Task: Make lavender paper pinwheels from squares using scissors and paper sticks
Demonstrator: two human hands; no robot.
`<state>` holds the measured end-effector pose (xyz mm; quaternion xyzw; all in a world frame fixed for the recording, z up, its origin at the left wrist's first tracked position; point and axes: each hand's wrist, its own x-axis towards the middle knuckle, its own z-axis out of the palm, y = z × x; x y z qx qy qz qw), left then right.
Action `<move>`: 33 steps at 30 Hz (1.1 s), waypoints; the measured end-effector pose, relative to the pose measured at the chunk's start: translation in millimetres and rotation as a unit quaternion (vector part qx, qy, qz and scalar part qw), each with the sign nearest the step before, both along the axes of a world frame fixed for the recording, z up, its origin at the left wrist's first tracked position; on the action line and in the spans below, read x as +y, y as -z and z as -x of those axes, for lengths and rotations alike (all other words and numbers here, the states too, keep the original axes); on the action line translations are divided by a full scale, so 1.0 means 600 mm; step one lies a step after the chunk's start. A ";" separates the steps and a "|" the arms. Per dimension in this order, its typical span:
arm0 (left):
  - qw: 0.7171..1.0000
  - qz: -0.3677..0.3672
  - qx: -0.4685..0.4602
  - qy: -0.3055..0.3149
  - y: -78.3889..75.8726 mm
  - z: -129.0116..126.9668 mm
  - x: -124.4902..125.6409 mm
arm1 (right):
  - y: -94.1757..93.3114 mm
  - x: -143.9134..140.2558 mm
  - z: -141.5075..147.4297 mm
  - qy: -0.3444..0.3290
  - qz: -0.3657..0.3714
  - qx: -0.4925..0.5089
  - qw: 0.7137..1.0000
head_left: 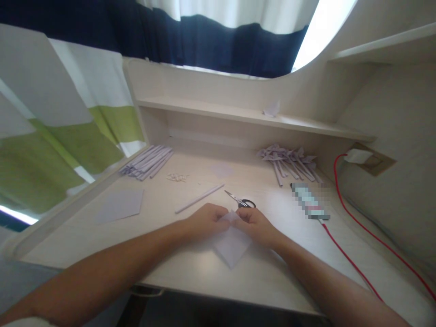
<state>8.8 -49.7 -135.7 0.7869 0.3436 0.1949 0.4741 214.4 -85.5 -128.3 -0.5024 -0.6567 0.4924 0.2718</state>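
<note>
Near the front of the desk, my left hand and my right hand pinch a square sheet of white paper between them. The sheet is turned like a diamond, one corner pointing towards me. Both sets of fingers meet at its upper part and hide some of it. Just beyond my right hand lie scissors with black handles, blades apart. A rolled paper stick rests on the desk beyond my left hand.
A stack of paper sheets and a bundle of paper sticks lie left, near small white pieces. Paper pinwheels on sticks are piled back right. A phone lies right, on a red cable. A shelf spans the back.
</note>
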 end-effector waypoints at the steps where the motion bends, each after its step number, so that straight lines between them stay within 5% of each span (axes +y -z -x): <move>1: 1.000 -0.004 0.006 0.001 0.001 0.000 0.001 | 0.001 0.000 0.000 0.000 0.001 -0.002 1.000; 33: 0.998 -0.049 0.012 -0.043 0.022 -0.011 0.017 | 0.004 0.023 0.007 -0.011 -0.102 -0.070 0.992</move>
